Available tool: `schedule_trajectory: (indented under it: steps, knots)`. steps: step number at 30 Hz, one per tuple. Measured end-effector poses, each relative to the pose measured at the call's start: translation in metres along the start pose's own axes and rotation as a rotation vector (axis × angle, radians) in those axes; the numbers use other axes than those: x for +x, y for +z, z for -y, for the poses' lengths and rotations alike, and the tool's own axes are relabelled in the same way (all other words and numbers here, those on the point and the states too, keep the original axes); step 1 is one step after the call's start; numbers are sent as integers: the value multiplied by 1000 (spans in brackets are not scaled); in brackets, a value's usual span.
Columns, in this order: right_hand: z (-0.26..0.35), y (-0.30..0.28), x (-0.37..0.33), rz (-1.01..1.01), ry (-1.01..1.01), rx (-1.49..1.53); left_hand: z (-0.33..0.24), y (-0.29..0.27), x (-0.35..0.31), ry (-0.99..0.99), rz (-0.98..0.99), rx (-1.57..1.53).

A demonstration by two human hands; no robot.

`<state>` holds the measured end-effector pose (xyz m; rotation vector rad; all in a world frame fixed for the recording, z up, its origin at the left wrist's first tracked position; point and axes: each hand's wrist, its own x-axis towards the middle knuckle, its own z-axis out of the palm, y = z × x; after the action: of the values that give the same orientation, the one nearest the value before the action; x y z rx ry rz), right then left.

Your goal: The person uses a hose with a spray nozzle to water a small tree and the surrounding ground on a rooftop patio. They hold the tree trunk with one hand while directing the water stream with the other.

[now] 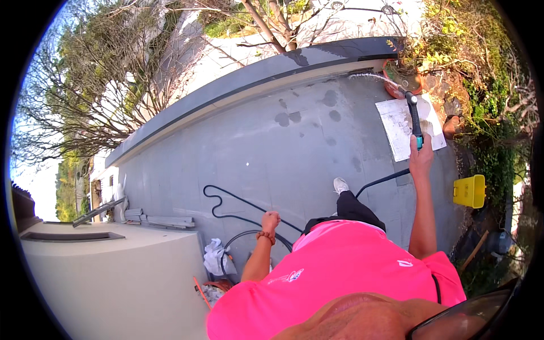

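My right hand [420, 156] is wrapped round the grip of a black hose spray wand [415, 110] with a teal part near my fingers. From its tip a thin jet of water [371, 76] shoots leftward past a terracotta pot [401, 76]. Under the wand lies a white, stained board [399, 127]. A black hose [381, 180] runs across the floor near my leg. My left hand [271, 221], with a beaded bracelet at the wrist, is curled closed and seems to hold nothing. Behind it, loops of the hose [224, 215] lie on the floor.
A low parapet [249, 77] borders the grey tiled floor [226, 153], which has wet patches. Plants crowd the right side, by a yellow bin [469, 191]. To the left are a pale wall block [113, 277], grey planks [164, 221] and a white plastic bag [218, 258].
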<state>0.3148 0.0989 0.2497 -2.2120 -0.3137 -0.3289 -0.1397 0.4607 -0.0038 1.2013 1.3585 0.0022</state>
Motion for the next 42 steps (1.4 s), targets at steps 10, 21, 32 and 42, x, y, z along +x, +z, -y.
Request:
schedule_trajectory:
  steps: [10, 21, 32, 42]
  knots:
    - [73, 69, 109, 22, -67, -55, 85, 30, -21, -287, 51, 92]
    - [173, 257, 197, 83, -205, -118, 24, -37, 52, -95, -35, 347]
    - [336, 450, 235, 123, -247, -199, -81, -214, 211, 212, -45, 390]
    - [402, 614, 285, 232, -73, -78, -179, -272, 327, 72, 81, 680]
